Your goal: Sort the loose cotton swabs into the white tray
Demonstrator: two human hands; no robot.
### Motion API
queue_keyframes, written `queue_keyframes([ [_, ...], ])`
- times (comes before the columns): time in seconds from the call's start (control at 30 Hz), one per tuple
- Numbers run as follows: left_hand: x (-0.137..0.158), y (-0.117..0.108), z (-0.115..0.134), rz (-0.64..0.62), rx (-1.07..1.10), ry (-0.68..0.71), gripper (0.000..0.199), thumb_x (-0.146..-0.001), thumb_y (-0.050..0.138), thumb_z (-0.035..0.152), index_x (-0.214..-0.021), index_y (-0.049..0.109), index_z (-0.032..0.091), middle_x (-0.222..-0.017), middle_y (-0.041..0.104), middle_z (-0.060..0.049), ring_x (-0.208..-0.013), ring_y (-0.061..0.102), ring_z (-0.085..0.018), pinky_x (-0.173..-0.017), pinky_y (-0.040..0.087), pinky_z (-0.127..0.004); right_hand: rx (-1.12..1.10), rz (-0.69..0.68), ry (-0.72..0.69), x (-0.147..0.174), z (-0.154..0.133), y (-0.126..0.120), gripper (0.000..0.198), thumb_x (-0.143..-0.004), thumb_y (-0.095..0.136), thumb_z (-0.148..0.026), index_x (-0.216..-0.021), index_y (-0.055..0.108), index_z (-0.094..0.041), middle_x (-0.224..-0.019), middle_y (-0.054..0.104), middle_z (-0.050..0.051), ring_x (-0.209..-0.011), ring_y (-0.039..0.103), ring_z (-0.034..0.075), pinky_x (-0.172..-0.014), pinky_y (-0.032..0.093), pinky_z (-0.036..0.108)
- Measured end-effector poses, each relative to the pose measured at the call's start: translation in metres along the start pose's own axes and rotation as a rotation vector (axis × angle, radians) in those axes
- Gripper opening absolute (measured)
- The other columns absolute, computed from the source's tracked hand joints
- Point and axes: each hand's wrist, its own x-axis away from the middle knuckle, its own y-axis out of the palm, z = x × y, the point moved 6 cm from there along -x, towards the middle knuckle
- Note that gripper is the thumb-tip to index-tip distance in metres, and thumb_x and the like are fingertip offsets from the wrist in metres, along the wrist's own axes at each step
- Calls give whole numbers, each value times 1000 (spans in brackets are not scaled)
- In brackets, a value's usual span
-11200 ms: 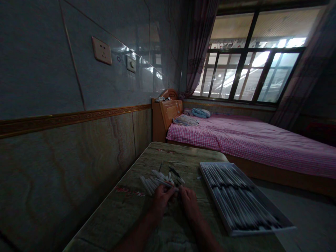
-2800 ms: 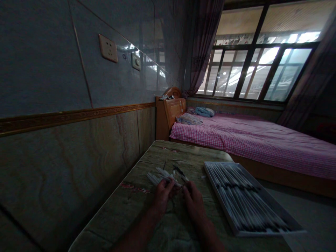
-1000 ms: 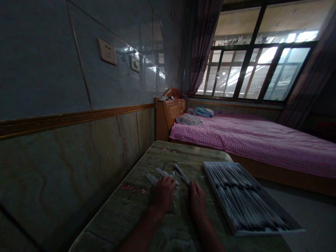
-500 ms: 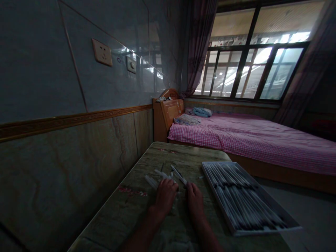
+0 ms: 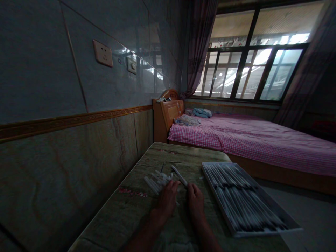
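Note:
My right hand [image 5: 195,199] is closed on the lower end of a slim white pen [image 5: 179,174], which points away and to the left over the table. Just left of it, my left hand [image 5: 168,196] has its fingers bent together beside the pen's lower part; whatever they hold, if anything, is hidden. Several short, clear plastic tubes, perhaps pen caps [image 5: 154,182], lie in a loose pile beyond and left of my left hand. To the right, a shallow white box [image 5: 223,210] holds two rows of many slim white pens [image 5: 244,203] with dark ends.
The stone-patterned table [image 5: 126,217] stands along the tiled wall [image 5: 110,154] on the left. Past its far edge is a bed [image 5: 236,134] with a pink checked cover and wooden headboard [image 5: 172,112]. A small pale piece [image 5: 201,177] lies near the box.
My left hand has drawn back slightly to the right, uncovering more of the clear tubes. The pen in my right hand showed a dark stripe before and now looks white.

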Motion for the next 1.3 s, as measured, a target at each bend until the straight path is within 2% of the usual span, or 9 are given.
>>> queue_keyframes([
  [0.17,-10,-22,-38,290,570,-227,31,-73,55,9,-99,70,20,-101,68,-8,-98,62,-22,-89,46,-34,19,-16,-21,3,-4,0,41,-82,45,-56,-60,51,-22,-55,50,-4,-55,46,14,-53,35,24],
  [0.33,-9,-23,-68,327,1285,-467,21,-67,71,8,-87,69,17,-84,70,-3,-71,64,-14,-67,52,-25,96,-78,-74,7,-7,4,39,-83,46,-54,-62,54,-22,-55,52,-3,-56,50,15,-54,36,24],
  [0.43,-6,-26,-70,331,1544,-498,21,-68,71,4,-83,65,16,-82,69,-2,-69,65,-12,-66,54,-22,135,-105,-84,8,-7,6,38,-84,45,-51,-62,54,-22,-55,52,-3,-55,51,16,-53,36,24],
  [0.5,-5,-30,-67,342,1632,-473,26,-71,68,2,-90,64,18,-82,69,-2,-73,67,-12,-69,55,-23,151,-115,-96,9,-8,7,37,-85,45,-50,-62,54,-22,-54,52,-3,-54,52,16,-52,36,24],
  [0.6,-4,-35,-61,365,1684,-415,38,-75,63,2,-108,60,22,-80,68,1,-72,68,-11,-70,57,-23,175,-135,-113,11,-9,7,36,-86,45,-48,-62,54,-22,-53,53,-3,-52,52,15,-51,35,24],
  [0.67,-3,-37,-61,389,1683,-415,40,-76,63,4,-112,59,23,-79,68,2,-70,68,-11,-69,57,-23,196,-142,-124,12,-11,8,36,-86,45,-48,-63,56,-22,-54,54,-2,-53,52,15,-51,35,24],
  [0.87,-1,-37,-65,477,1620,-473,22,-73,71,18,-92,59,20,-75,69,1,-70,68,-12,-68,56,-24,197,-152,-138,15,-17,8,36,-84,46,-49,-64,58,-22,-57,57,-1,-55,53,16,-53,36,24],
  [1.07,3,-42,-66,498,1386,-452,49,-58,83,32,-100,61,20,-80,69,1,-67,65,-11,-56,46,-18,165,-110,-110,13,-15,5,35,-82,48,-51,-69,61,-21,-59,60,1,-57,55,18,-53,37,25],
  [1.3,0,-43,-70,528,1332,-436,48,-46,85,42,-81,66,15,-73,67,0,-56,52,-7,-49,36,-17,176,-131,-125,12,-12,6,38,-86,44,-50,-65,57,-21,-57,55,-1,-55,53,16,-53,36,24],
])
